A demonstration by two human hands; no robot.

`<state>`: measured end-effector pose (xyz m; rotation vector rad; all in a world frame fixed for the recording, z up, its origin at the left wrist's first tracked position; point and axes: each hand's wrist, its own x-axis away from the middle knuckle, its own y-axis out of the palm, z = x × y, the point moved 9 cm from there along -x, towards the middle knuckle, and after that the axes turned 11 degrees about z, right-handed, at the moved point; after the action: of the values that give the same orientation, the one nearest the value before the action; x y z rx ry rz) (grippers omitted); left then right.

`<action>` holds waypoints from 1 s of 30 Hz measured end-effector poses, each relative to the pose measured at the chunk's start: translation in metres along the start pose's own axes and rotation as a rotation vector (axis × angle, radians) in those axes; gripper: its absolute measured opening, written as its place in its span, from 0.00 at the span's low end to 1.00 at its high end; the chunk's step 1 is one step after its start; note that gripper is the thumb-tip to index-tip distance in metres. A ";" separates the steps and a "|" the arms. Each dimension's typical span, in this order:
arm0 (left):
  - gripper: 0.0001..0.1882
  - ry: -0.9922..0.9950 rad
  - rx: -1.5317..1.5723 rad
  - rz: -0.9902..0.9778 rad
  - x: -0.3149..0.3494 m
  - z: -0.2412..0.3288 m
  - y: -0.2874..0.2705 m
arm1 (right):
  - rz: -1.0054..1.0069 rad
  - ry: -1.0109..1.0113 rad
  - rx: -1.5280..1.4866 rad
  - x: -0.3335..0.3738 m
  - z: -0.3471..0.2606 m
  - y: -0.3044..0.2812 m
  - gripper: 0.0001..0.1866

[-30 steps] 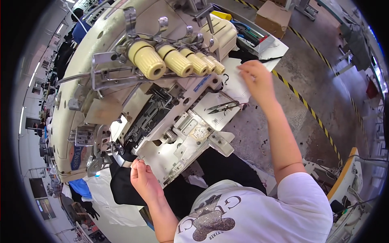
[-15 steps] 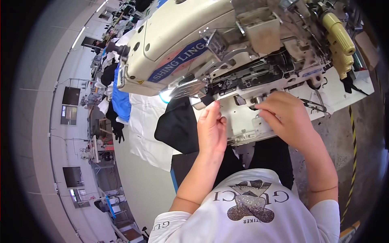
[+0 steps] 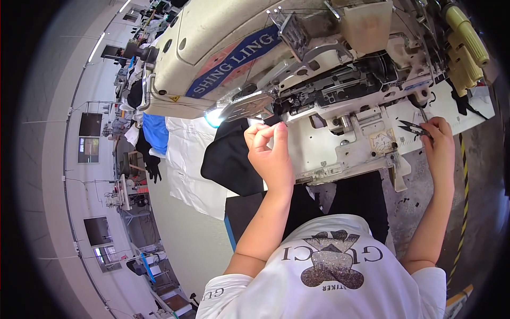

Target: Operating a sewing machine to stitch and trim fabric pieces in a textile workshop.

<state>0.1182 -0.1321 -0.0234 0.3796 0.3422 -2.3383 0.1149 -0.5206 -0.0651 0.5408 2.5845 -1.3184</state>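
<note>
The right hand (image 3: pixel 440 141) has moved away from the left and reached the snips (image 3: pixel 410 128), so they seem to be entering the work. Its fingers close round their handles; the blades point left of it. The left hand (image 3: pixel 270 157) pinches fingertip to thumb, contents indiscernible, with black cloth (image 3: pixel 229 162) just left of it.

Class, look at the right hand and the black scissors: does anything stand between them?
Nothing visible does. The right hand is at the handle end of the scissors; whether the grip is firm cannot be told.
</note>
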 end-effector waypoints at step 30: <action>0.03 -0.194 0.340 -0.081 0.009 0.003 0.014 | -0.375 0.151 -0.852 0.006 -0.182 0.092 0.10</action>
<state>0.1214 -0.1485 -0.0260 0.3000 -0.1377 -2.4905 0.1460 -0.3221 -0.0288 -0.0051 3.1071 -0.1311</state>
